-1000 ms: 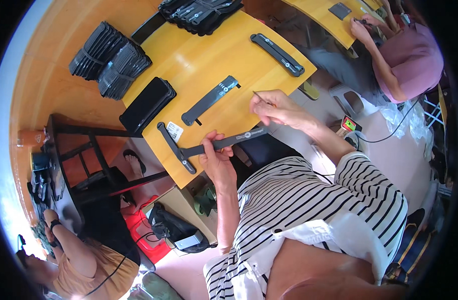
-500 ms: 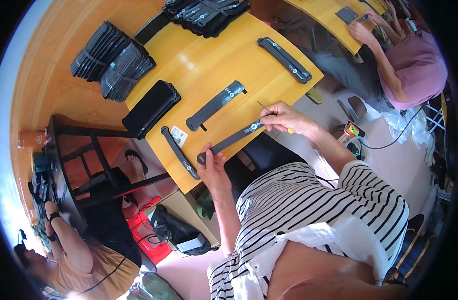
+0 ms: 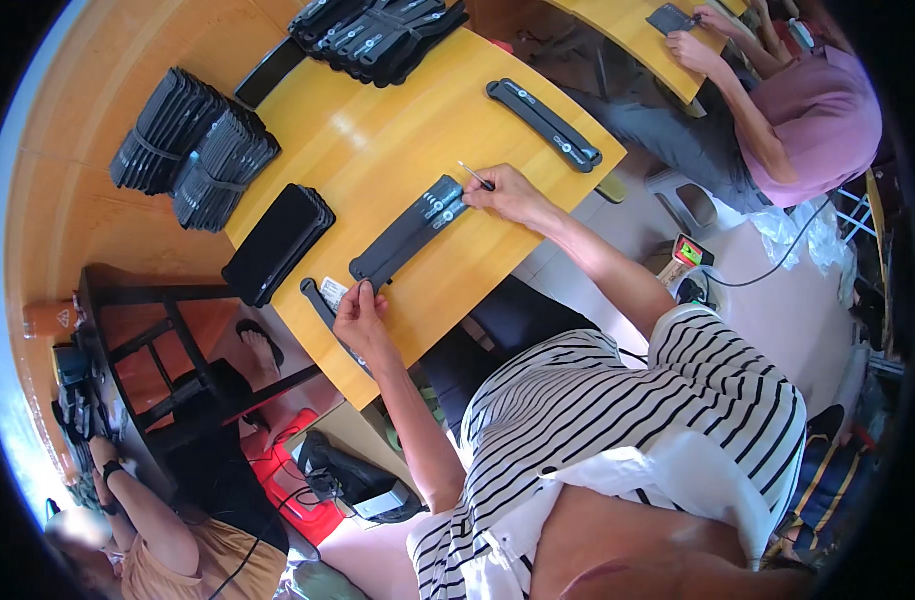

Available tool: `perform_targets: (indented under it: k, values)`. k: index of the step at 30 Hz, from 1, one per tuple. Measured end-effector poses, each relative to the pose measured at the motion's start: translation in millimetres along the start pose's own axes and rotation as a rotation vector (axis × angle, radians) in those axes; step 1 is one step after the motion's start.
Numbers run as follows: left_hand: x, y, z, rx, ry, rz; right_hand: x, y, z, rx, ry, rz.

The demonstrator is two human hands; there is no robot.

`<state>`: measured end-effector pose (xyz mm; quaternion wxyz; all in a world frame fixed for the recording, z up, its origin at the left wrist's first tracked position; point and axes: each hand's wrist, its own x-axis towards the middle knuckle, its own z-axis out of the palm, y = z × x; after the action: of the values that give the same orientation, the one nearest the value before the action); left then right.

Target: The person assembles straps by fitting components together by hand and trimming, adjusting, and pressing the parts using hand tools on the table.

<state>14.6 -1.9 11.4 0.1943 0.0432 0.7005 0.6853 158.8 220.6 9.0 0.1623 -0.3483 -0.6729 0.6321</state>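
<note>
My left hand (image 3: 362, 320) pinches the lower end of a dark grey strip (image 3: 402, 238), which lies at the table's middle over or alongside a similar one. My right hand (image 3: 499, 196) is at its upper end, fingers closed on a thin pointed tool (image 3: 474, 175) and touching the strip. Another dark strip (image 3: 318, 302) lies near the left edge beside a white label (image 3: 333, 292), partly hidden behind my left hand. A black bundle of strips (image 3: 542, 124) is at the right edge, and a pile of black rectangular pieces (image 3: 277, 243) at the left.
The yellow table (image 3: 342, 120) carries more banded black stacks (image 3: 217, 170) at the back and left. A co-worker in pink (image 3: 807, 120) works at another table on the right; a person in tan (image 3: 177, 540) sits lower left beside a black frame (image 3: 167, 330). Cardboard box, bags and cables lie below.
Both hands have carried the held strip up and away from my body, from the table's front edge onto the middle strip. The right hand's tool has risen with it.
</note>
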Motion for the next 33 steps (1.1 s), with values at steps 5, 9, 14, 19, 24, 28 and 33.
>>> perform_targets:
  k: [5, 9, 14, 19, 24, 28, 33]
  values:
    - [12.3, -10.5, 2.2, 0.158, 0.039, 0.085, 11.9, -4.0, 0.8, -0.187, 0.07, -0.07]
    - [13.7, -12.4, 5.9, 0.202, 0.053, 0.138, 15.7, -4.5, 2.9, -0.239, 0.11, -0.056]
    - [11.8, -11.1, 7.8, 0.202, 0.068, 0.13, 14.7, -6.0, 4.3, -0.285, 0.108, -0.018]
    - [11.5, -12.0, 8.7, 0.177, 0.066, 0.138, 14.1, -5.9, 4.4, -0.317, 0.126, -0.063]
    - [10.8, -12.7, 8.8, 0.168, 0.072, 0.151, 14.3, -2.9, 8.4, -0.339, 0.148, -0.071]
    - [8.8, -6.9, 14.7, 0.178, 0.079, 0.147, 15.2, -0.9, 6.8, -0.347, 0.186, -0.055]
    - [7.7, -5.5, 14.0, 0.171, 0.075, 0.167, 17.3, 5.4, 9.9, -0.313, 0.196, -0.081]
